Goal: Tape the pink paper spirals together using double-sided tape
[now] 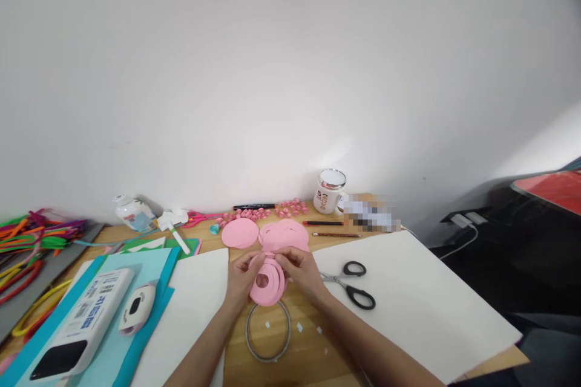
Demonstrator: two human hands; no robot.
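Observation:
My left hand [241, 281] and my right hand [301, 271] meet over the wooden table [313, 357], both pinched on a pink foam spiral [267, 285] that coils down between them. A round hole shows in the spiral's middle. Just behind my hands lie a flat pink foam disc [239, 233] and a pile of cut pink foam circles [285, 234]. Below the spiral a thin wire ring [267, 332] lies on the wood.
Black-handled scissors [351, 285] rest on a large white sheet [408, 302] at the right. At the left are a white sheet, blue foam sheets [136, 266], a white box [82, 326], a small punch [137, 307] and pipe cleaners [31, 242]. A mug [329, 191], pencils, a marker and small pink rolled pieces line the wall.

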